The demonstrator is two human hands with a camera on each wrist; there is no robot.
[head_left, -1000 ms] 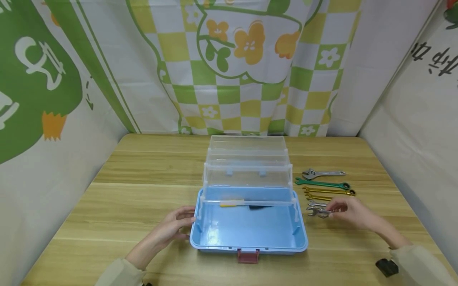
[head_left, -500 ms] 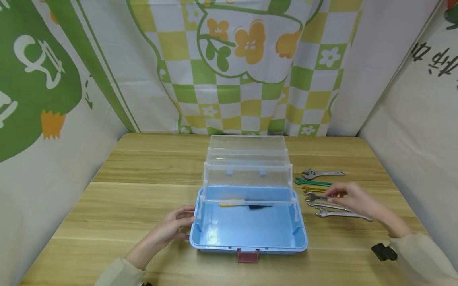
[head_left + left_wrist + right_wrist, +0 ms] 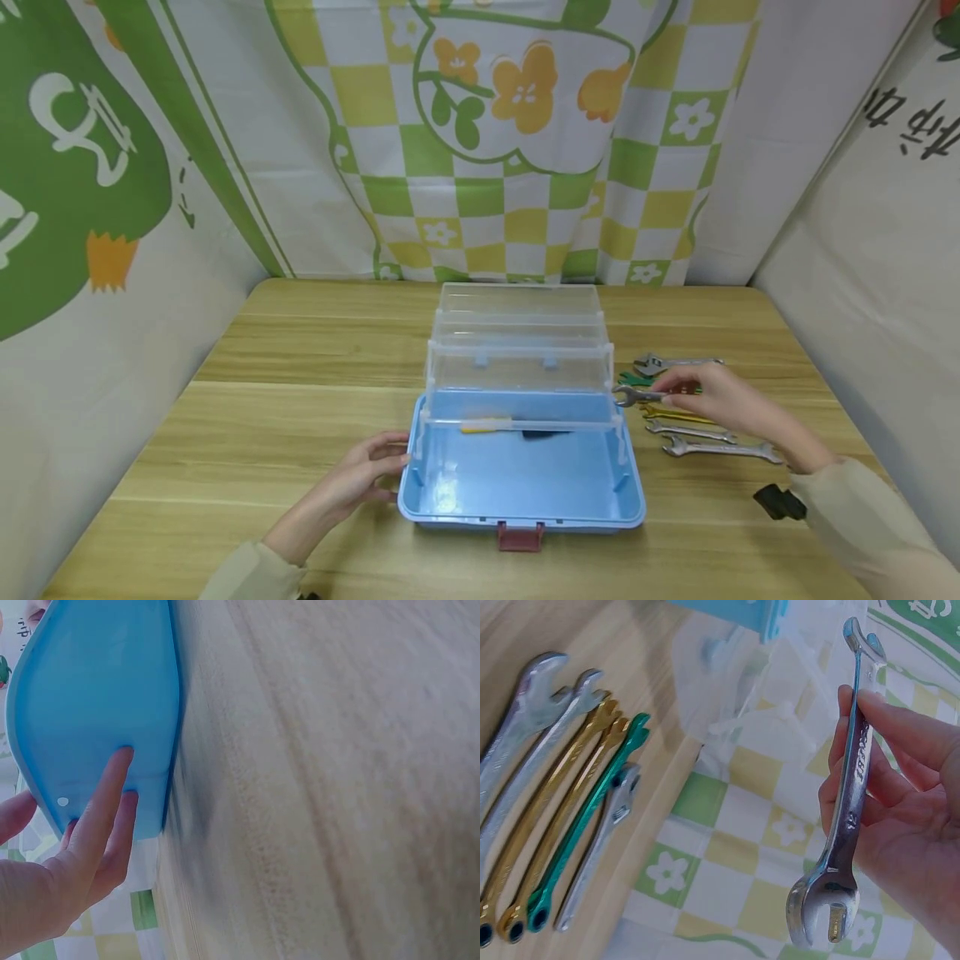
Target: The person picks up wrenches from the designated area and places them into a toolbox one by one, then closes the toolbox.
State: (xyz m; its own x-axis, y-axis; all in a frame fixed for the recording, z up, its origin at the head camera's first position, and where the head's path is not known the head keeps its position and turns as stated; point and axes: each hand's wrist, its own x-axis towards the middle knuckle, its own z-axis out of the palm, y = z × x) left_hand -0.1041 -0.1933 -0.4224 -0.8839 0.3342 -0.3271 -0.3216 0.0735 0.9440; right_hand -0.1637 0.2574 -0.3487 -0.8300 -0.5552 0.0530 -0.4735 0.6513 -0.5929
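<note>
My right hand (image 3: pixel 720 400) pinches a silver open-end wrench (image 3: pixel 847 817) between thumb and fingers, raised over the other wrenches. Its open jaw points toward the right side of a light-blue toolbox (image 3: pixel 517 487). My left hand (image 3: pixel 360 475) rests its fingertips against the toolbox's left wall, with the fingers mostly straight. In the left wrist view the thumb is at the toolbox's rim. On the table lie two silver open-end wrenches (image 3: pixel 720 450), two gold wrenches (image 3: pixel 544 802), a green wrench (image 3: pixel 577 825) and an adjustable wrench (image 3: pixel 604 840).
Clear folding trays (image 3: pixel 521 367) stand raised behind the toolbox. Under them, inside the box, lie a yellow-handled tool (image 3: pixel 480 430) and something black (image 3: pixel 543 434). A dark red latch (image 3: pixel 521 538) hangs in front. Behind the wooden table (image 3: pixel 300 358) hangs a patterned curtain (image 3: pixel 510 192).
My right hand has lifted the silver wrench off the table and moved it away from me, toward the green wrench. The left hand has stayed against the toolbox.
</note>
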